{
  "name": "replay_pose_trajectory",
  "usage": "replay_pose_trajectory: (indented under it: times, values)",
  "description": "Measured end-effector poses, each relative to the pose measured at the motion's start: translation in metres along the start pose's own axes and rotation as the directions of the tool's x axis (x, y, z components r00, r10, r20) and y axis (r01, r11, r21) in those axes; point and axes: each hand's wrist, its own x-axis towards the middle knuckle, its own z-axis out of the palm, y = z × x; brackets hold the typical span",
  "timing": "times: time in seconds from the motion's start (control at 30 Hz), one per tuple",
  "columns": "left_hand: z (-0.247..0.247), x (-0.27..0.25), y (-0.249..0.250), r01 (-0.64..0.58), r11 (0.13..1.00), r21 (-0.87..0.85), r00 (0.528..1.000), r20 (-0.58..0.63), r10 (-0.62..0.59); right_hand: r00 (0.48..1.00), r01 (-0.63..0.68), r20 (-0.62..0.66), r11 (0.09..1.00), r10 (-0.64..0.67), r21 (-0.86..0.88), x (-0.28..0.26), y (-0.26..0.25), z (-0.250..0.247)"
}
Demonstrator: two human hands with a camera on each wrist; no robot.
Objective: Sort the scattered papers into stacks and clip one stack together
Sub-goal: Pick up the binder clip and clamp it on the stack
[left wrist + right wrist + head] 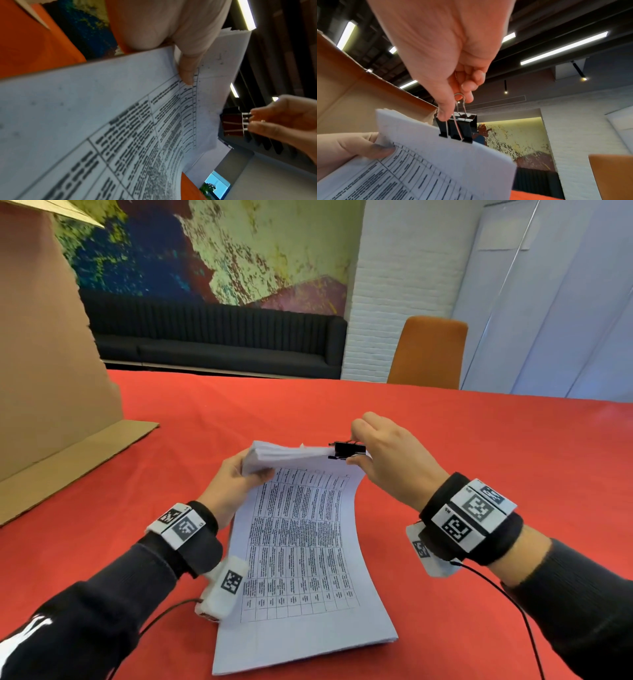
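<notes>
Paper stack [301,542]: left hand [233,481] grips its corner, right hand [387,453] pinches the binder clip [347,450].

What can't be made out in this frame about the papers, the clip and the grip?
- Printed table text on the paper stack: too small in the head view, blurred in both wrist views.
- Sheet count: edges merge together.
- Left hand fingers under the stack: hidden by paper in every view.
- How deep the binder clip bites: its jaws cover the edge; the right hand pinches its wire handles.

A printed paper stack [298,546] curls up off the red table, a black binder clip [346,450] clamped on its raised far edge.
</notes>
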Motion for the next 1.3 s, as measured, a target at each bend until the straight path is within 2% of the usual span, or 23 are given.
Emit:
replay_pose_trajectory:
  times: [0.17,0.37,0.5,0.6,0.8,0.9,1.0,1.07,1.13,1.17,1.2,1.23,1.27,1.3]
  values:
    - [0.007,-0.008,0.008,-0.103,0.991,0.082,0.994,0.029,0.101,0.997,0.075,-0.002,0.995,-0.075,-0.067,0.001,-0.005,-0.012]
    - [0.011,-0.015,0.017,-0.188,0.973,0.136,0.980,0.095,0.176,0.989,0.148,0.036,0.988,-0.147,-0.048,-0.001,-0.013,-0.014]
    - [0.010,-0.019,0.021,-0.183,0.978,0.102,0.979,0.109,0.172,0.979,0.148,0.121,0.980,-0.164,0.135,0.008,-0.004,-0.024]
    - [0.012,-0.019,0.025,-0.164,0.985,0.052,0.984,0.076,0.160,0.979,0.141,0.116,0.963,-0.170,0.228,0.016,0.004,-0.027]
    - [0.014,-0.017,0.028,-0.119,0.993,0.022,0.992,0.036,0.118,0.962,0.129,0.199,0.956,-0.185,0.262,0.032,0.015,-0.033]
    - [0.013,-0.015,0.029,-0.082,0.997,0.008,0.997,0.010,0.082,0.960,0.062,0.244,0.957,-0.135,0.283,0.036,0.018,-0.033]
    - [0.010,-0.011,0.031,-0.047,0.999,-0.025,0.997,-0.063,0.045,0.966,-0.159,0.247,0.916,0.069,0.367,0.028,0.030,-0.027]
    - [0.004,-0.009,0.033,0.017,0.992,-0.128,0.994,-0.101,-0.030,0.936,-0.348,0.217,0.828,0.278,0.440,0.010,0.042,-0.013]
    - [-0.004,-0.010,0.035,0.052,0.976,-0.210,0.992,-0.100,-0.075,0.862,-0.507,0.312,0.650,0.400,0.566,-0.013,0.050,0.009]
    - [-0.006,-0.010,0.035,0.062,0.974,-0.217,0.992,-0.097,-0.084,0.829,-0.556,0.398,0.493,0.394,0.670,-0.026,0.050,0.020]
    - [-0.008,-0.010,0.036,0.071,0.976,-0.208,0.991,-0.093,-0.092,0.793,-0.597,0.492,0.297,0.360,0.745,-0.036,0.047,0.032]
    - [-0.008,-0.009,0.038,0.087,0.975,-0.204,0.990,-0.091,-0.108,0.767,-0.622,0.567,0.132,0.301,0.772,-0.045,0.043,0.042]
    - [-0.008,-0.007,0.040,0.108,0.972,-0.208,0.988,-0.086,-0.128,0.763,-0.624,0.598,0.036,0.243,0.781,-0.050,0.035,0.046]
    - [-0.007,-0.004,0.042,0.127,0.965,-0.230,0.987,-0.065,-0.146,0.770,-0.615,0.602,-0.004,0.208,0.788,-0.053,0.027,0.046]
